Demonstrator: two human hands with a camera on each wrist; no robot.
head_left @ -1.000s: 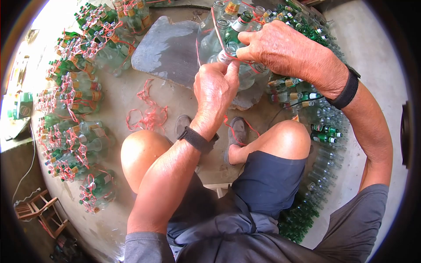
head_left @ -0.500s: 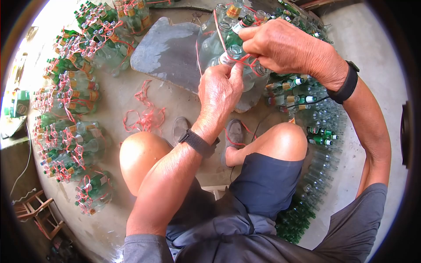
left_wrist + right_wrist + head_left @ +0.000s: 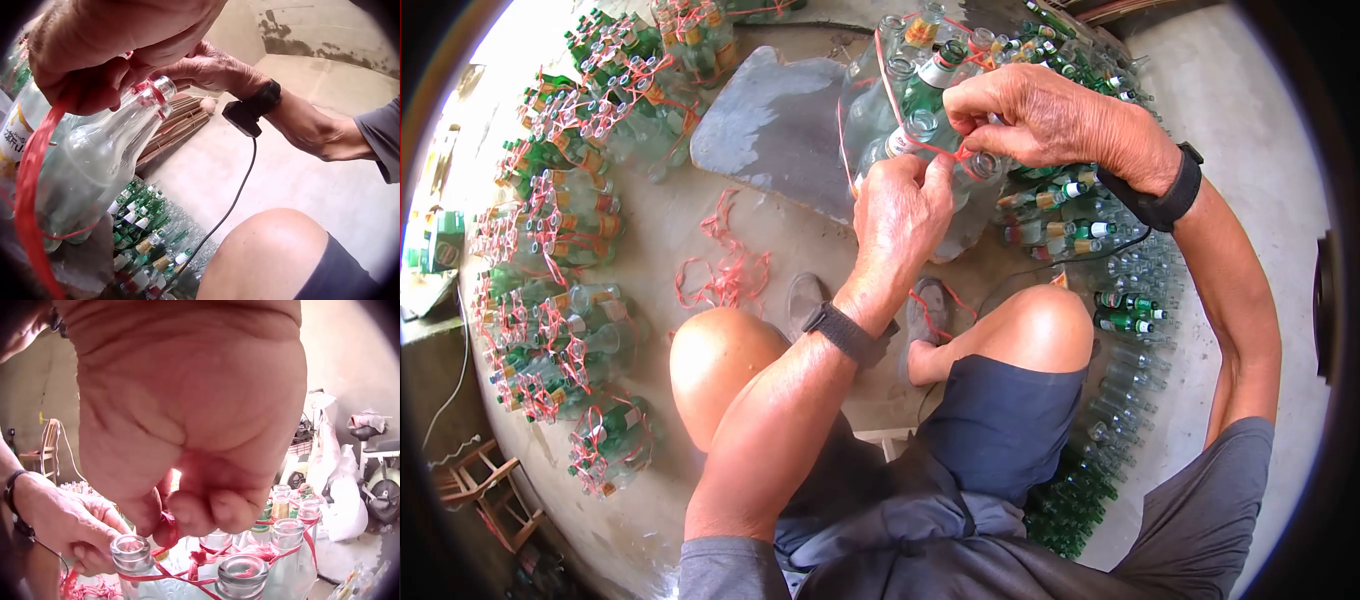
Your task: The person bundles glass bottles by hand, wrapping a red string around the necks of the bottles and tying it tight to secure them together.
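Note:
A bundle of clear and green glass bottles, one of them a green bottle (image 3: pixel 925 92), stands on a dark stone slab (image 3: pixel 775 135), bound by red plastic string (image 3: pixel 206 581) round the necks. My left hand (image 3: pixel 902 205) is at the near side of the bundle, thumb and fingers gripping the string; a length of red string (image 3: pixel 30 181) hangs from it. My right hand (image 3: pixel 1040 115) is above the near right bottle necks, pinching a piece of string (image 3: pixel 167 526) between thumb and fingers. A clear bottle (image 3: pixel 81 153) stands just below the left hand.
Tied bottle bundles (image 3: pixel 585 220) line the left side of the floor. Loose bottles (image 3: pixel 1130 300) stand in dense rows at the right. A tangle of red string (image 3: pixel 725 275) lies before my knees. A black cable (image 3: pixel 247 172) hangs from the right wrist.
My right hand has dipped slightly, its fingers curling in over the string near the left thumb. The left hand keeps its grip beside the bottle necks. The head view has shifted a little.

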